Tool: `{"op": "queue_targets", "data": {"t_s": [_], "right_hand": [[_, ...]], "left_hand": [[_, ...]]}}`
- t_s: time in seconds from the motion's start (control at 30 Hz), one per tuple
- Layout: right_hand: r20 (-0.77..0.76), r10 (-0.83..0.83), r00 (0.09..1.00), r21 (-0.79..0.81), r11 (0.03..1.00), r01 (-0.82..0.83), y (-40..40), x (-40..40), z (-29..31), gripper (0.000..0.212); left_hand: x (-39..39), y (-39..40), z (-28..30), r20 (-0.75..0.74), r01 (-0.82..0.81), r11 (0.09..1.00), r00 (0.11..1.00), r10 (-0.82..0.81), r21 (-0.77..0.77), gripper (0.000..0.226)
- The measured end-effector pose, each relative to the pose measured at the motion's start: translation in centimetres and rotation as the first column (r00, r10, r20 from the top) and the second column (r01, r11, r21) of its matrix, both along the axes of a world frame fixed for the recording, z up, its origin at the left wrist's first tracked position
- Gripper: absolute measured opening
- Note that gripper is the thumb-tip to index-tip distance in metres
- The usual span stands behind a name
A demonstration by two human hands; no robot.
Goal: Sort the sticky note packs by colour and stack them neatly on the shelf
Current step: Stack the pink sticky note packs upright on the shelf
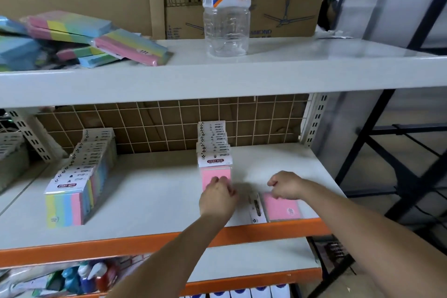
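On the middle white shelf board with the orange front edge (154, 241), the left hand (217, 197) was pressed against the front of an upright row of pink sticky note packs (215, 152), its fingertips (221, 179) curled onto the pink face of the front pack; whether they pinched that pack or merely pushed on it could not be told. The row stood on edge, running back toward the white wire grid panel (169, 123), each pack topped by a white header card, the front one bearing a red "STICKY NOTE" label. Just to the right, the right hand (286, 186) hovered with loosely curled fingers holding nothing, directly above a single pink pack lying flat (281, 208) near the shelf's front edge, its white header card pointing left; contact between hand and pack was unclear. Well to the left stood a second upright row of pastel striped multicolour packs (79, 179). On the upper white shelf (217, 80) lay a loose heap of striped multicolour packs (72, 38) beside a clear plastic bottle with a blue and white label (226, 7).
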State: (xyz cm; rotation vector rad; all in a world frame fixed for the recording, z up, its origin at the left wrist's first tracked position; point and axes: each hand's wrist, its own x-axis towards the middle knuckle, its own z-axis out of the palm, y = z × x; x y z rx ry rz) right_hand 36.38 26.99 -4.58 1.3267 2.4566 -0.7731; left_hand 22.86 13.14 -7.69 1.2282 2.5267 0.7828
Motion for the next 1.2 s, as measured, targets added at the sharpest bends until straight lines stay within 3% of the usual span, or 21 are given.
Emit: {"op": "queue_targets", "data": {"t_s": [0.07,0.13,0.23,0.33,0.43,0.57,0.77,1.0,1.13,1.2], "right_hand": [[0.107,0.056,0.993,0.008,0.998,-0.058,-0.2,1.0,-0.1,0.010],[0.152,0.077,0.985,0.032,0.996,-0.083,-0.3,1.5,-0.4,0.017],[0.129,0.092,0.987,0.030,0.995,-0.096,-0.4,1.6,-0.7,0.008],[0.099,0.057,0.993,-0.005,0.998,-0.057,-0.2,1.8,-0.8,0.025],[0.050,0.026,0.998,-0.023,0.999,-0.025,-0.1,1.9,-0.6,0.030],[0.052,0.106,0.993,0.050,0.993,-0.108,0.3,1.7,-0.1,0.047],[0.013,0.161,0.987,-0.014,0.987,-0.161,1.0,1.7,1.9,0.018],[-0.248,0.010,0.969,-0.163,0.985,-0.052,1.4,2.2,3.0,0.015],[-0.382,-0.128,0.915,-0.298,0.954,0.009,0.8,1.3,2.7,0.017],[-0.406,-0.175,0.897,-0.344,0.939,0.027,0.2,0.5,2.3,0.027]], "left_hand": [[2.0,0.5,-0.1,0.039,0.112,0.992,0.993,-0.110,-0.049,0.025],[3.8,1.1,-0.4,0.069,0.208,0.971,0.977,-0.201,-0.117,0.034],[5.6,1.5,-1.2,0.112,0.300,0.934,0.953,-0.283,-0.195,0.057],[6.3,1.7,-1.9,0.127,0.289,0.933,0.955,-0.267,-0.215,0.065],[6.4,1.8,-2.0,0.112,0.265,0.943,0.963,-0.247,-0.200,0.053],[6.3,1.9,-2.0,0.105,0.229,0.955,0.972,-0.212,-0.189,0.038],[6.1,2.4,-1.8,0.162,0.168,0.967,0.977,-0.138,-0.193,0.041],[4.0,1.7,-0.9,0.327,0.080,0.994,0.944,-0.051,-0.075,0.049],[3.1,0.8,-1.4,0.557,0.006,0.986,0.824,-0.100,0.169,0.050],[2.7,0.2,-1.5,0.576,-0.033,0.960,0.806,-0.139,0.279,0.048]]}}
